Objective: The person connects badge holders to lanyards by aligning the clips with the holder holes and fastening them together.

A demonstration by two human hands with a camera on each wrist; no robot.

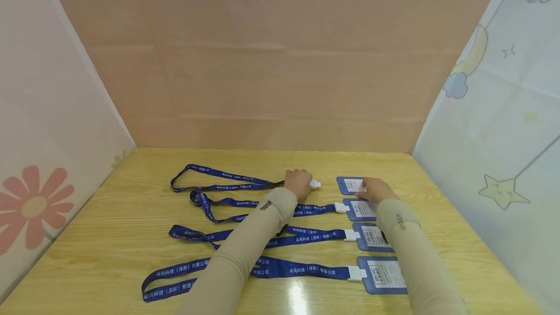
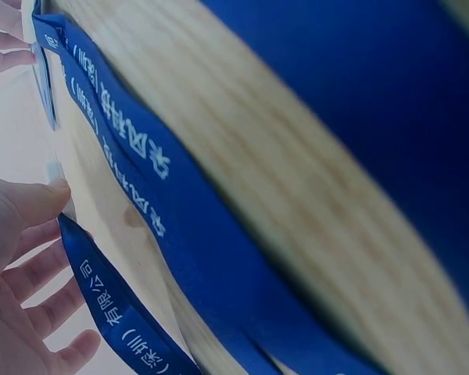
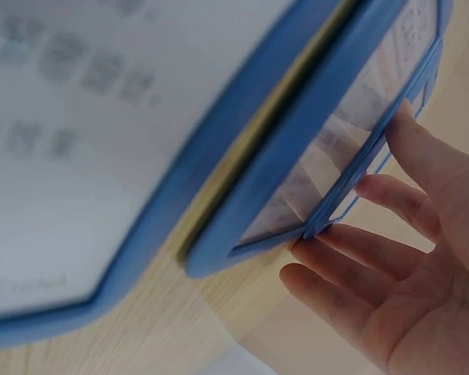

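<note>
At the back of the table my left hand (image 1: pixel 299 183) pinches the white clip (image 1: pixel 315 184) of the farthest blue lanyard (image 1: pixel 227 176) between thumb and fingers. The left wrist view shows the thumb over that clip (image 2: pixel 56 173), with the strap (image 2: pixel 113 305) trailing from it beside the other fingers. To the right, my right hand (image 1: pixel 378 190) grips the right edge of the farthest blue badge holder (image 1: pixel 347 185), which lies apart from the clip. Thumb and fingers of this hand (image 3: pixel 422 266) meet the holder's edge in the right wrist view.
Nearer me lie three lanyards with badge holders at their clips: one just in front (image 1: pixel 362 209), a middle one (image 1: pixel 373 237) and the nearest (image 1: pixel 385 275). My forearms pass over them. An upright back panel (image 1: pixel 280 86) and side panels enclose the wooden table (image 1: pixel 109 218).
</note>
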